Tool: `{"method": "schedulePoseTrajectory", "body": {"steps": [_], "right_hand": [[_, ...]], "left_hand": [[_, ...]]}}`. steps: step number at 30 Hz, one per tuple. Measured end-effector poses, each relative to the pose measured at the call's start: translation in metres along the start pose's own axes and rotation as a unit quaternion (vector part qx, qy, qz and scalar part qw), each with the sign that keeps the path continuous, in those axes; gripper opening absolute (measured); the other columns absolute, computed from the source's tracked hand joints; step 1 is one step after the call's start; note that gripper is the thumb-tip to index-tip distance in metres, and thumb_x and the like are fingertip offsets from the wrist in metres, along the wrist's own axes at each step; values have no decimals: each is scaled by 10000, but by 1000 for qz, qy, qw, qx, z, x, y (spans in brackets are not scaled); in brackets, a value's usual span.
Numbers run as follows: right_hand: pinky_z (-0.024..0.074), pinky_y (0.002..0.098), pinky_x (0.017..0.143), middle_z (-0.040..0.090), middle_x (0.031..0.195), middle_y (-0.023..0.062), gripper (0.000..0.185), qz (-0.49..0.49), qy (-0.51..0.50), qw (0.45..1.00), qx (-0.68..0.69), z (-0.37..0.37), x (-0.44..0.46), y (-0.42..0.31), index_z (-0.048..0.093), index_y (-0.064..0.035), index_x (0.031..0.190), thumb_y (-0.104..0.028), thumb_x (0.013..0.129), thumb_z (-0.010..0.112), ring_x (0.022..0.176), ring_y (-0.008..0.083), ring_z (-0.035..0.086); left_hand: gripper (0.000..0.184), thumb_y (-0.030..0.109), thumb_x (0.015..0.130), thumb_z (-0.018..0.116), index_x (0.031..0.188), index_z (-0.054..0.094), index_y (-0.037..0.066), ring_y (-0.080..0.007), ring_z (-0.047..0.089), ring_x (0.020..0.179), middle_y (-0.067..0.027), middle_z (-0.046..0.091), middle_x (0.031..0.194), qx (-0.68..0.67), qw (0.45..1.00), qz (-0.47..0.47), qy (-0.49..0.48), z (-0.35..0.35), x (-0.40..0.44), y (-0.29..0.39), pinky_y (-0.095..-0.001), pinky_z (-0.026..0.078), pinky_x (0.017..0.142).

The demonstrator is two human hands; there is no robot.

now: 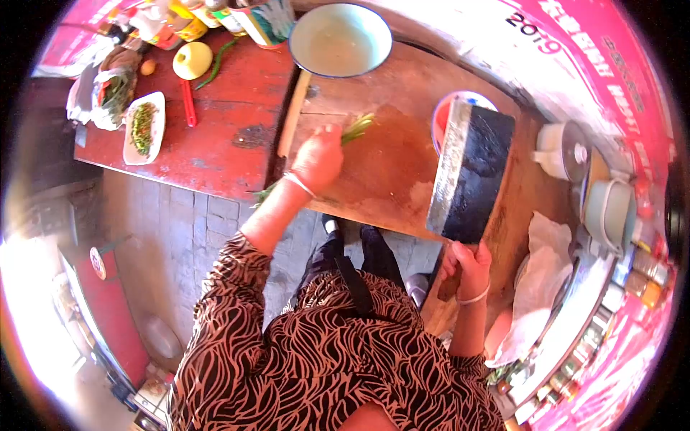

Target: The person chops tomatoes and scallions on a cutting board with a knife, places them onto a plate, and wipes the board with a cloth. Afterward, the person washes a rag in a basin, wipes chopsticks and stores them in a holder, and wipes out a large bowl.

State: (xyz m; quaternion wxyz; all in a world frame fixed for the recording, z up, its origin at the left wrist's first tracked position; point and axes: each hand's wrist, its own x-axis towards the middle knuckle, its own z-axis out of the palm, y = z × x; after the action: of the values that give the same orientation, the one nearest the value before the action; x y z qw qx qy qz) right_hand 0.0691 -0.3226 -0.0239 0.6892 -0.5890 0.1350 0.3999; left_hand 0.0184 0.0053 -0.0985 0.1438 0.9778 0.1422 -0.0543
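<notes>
My left hand (320,159) is closed round a bunch of thin green stalks (357,128) above the left part of a wooden cutting board (381,169). The stalks stick out beyond my fingers, and their other ends show under my wrist. My right hand (467,267) grips a cleaver (471,172) at the board's near right edge. Its broad dark blade is raised and turned flat towards me, with the handle mostly hidden in my fingers. Behind the blade, partly covered, is a red and white bowl (447,115).
A large enamel basin (340,39) stands at the back. On the red table (230,154) to the left are a white dish of chopped greens (144,129), a pale round vegetable (192,60), a green chili (216,65) and a red-handled tool (189,104). Pots (564,152) stand right.
</notes>
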Motion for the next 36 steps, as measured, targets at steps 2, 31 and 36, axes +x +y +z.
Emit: {"method": "schedulePoseTrajectory", "body": {"steps": [2, 31, 36], "right_hand": [[370, 247, 384, 441, 526, 5, 185, -18, 10, 999, -35, 2, -1, -3, 515, -25, 979, -102, 820, 570, 399, 99, 405], [420, 476, 587, 542, 756, 217, 303, -137, -80, 830, -534, 28, -3, 57, 407, -28, 845, -295, 828, 548, 706, 416, 535], [423, 488, 594, 548, 735, 225, 306, -124, -77, 813, -564, 32, -3, 56, 401, -23, 853, -303, 839, 524, 699, 423, 540]], "left_hand": [[223, 70, 720, 568, 908, 468, 2, -332, 520, 858, -176, 502, 908, 28, 999, -14, 2, 39, 5, 35, -411, 467, 713], [246, 19, 613, 600, 851, 544, 0, -352, 451, 856, -141, 506, 908, -78, 985, -22, 156, 28, -45, 62, -409, 413, 751], [235, -32, 586, 534, 815, 559, 18, -340, 465, 825, -130, 516, 863, -95, 979, -11, 178, 27, -46, 63, -401, 428, 722]]}}
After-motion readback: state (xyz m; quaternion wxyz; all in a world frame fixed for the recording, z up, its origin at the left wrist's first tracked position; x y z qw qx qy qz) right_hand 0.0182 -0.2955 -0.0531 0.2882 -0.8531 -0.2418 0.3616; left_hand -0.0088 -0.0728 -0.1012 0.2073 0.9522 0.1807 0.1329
